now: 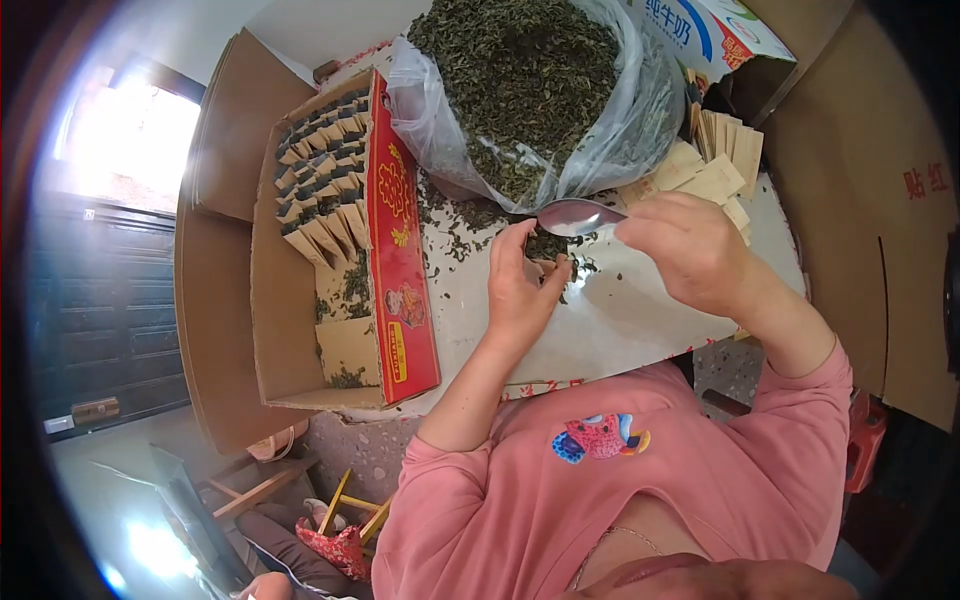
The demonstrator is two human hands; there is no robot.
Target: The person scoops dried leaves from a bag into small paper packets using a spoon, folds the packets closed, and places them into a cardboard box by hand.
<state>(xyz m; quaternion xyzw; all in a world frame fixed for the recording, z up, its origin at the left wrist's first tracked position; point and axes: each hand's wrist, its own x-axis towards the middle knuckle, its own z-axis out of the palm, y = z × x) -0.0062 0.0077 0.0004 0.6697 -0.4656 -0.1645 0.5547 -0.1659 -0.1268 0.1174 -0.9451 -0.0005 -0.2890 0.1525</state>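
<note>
My right hand (692, 252) is closed on the handle of a shiny metal spoon (578, 217). The spoon's bowl points left, just above my left hand (520, 285). Between the thumb and fingers of that hand is a small brown paper packet (541, 268), mostly hidden, with dark dried leaves at its mouth. Behind both hands a clear plastic bag (640, 130) stands wide open, full of dried leaves (520, 85). Loose leaf bits lie on the white tabletop (620, 310) around my fingers.
At left, a red-sided cardboard box (405, 240) holds rows of leaf-filled paper packets (325, 190). Flat paper packets (715, 175) lie in a pile right of the bag. A milk carton box (725, 40) and tall cardboard (870, 200) border the right side. Another person's leg shows lower left.
</note>
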